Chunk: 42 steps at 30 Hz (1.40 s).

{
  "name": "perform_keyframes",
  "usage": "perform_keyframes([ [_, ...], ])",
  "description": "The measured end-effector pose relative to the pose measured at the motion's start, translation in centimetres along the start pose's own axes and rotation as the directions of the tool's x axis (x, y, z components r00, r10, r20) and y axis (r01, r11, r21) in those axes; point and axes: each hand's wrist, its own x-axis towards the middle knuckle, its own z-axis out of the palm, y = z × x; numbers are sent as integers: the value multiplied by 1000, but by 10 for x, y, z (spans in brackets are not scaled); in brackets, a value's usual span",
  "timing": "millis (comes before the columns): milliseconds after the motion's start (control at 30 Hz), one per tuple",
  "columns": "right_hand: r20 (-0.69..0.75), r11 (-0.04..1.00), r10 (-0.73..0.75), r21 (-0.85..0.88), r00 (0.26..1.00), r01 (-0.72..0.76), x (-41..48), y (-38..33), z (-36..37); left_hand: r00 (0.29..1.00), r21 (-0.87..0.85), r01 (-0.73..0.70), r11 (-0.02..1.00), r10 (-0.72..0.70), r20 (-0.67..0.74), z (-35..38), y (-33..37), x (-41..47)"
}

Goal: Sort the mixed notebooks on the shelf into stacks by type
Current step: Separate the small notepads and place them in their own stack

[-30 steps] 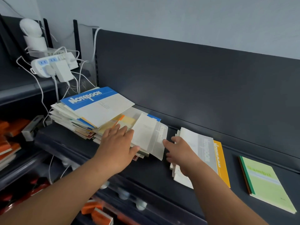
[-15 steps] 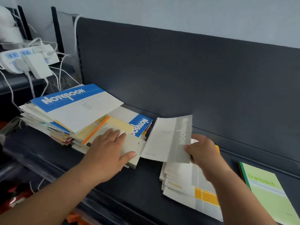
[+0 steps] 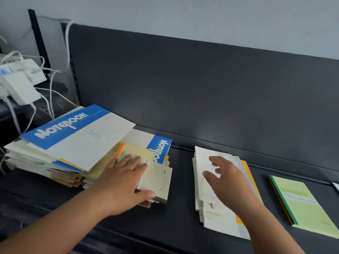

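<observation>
Sorting is partly done: white stack (image 3: 216, 198) and green notebook (image 3: 308, 204) separated; mixed pile (image 3: 60, 153) remains. Left hand (image 3: 124, 180) flat, pressing the pile; right hand (image 3: 227, 178) spread, empty.

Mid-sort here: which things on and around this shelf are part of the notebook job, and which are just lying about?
Part of the job:
mixed pile
small lined notebook under the left hand
sorted stack below the open right hand
green notebook

Lying about:
power strip
white adapter
cables
</observation>
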Motion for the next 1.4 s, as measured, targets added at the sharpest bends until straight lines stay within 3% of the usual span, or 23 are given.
perform_keyframes([
  [33, 65, 997, -13, 81, 998, 8, 1, -13, 9, 1000, -15, -27, 1000, 27, 15, -3, -6, 2],
  [133, 159, 992, -79, 109, 984, 62, 9, -43, 38, 992, -54, -117, 992, 120, 43, -8, -21, 5],
  [200, 229, 983, -55, 185, 972, 12, 11, -55, 55, 989, -41, -148, 988, 148, 3, -8, -28, 4],
  [300, 321, 921, -2, 371, 947, -123, 10, -63, 74, 995, -77, -86, 993, 82, -63, -6, -41, 2],
  [400, 288, 909, 88, 368, 954, -195, 11, -60, 79, 998, -99, -43, 994, 38, -50, -3, -52, -3],
  [467, 255, 893, 165, 372, 953, -254, 11, -56, 78, 996, -27, -74, 997, 72, -52, 0, -55, -5],
  [567, 182, 797, 281, 503, 942, -335, 5, -55, 76, 986, 38, -142, 989, 144, -84, 7, -54, -5],
  [833, 74, 629, 473, 669, 878, -395, -14, -58, 84, 978, -39, -173, 984, 167, -126, 21, -42, 1],
  [1133, 271, 454, 447, 752, 853, -477, -24, -72, 99, 952, -121, -263, 957, 237, -194, 23, -46, -6],
  [1300, 367, 359, 405, 779, 837, -515, -22, -71, 96, 960, -116, -121, 986, 87, -267, 29, -51, -7],
  [1400, 377, 392, 382, 760, 844, -517, -21, -70, 95, 969, -116, -97, 988, 68, -236, 29, -48, -7],
])
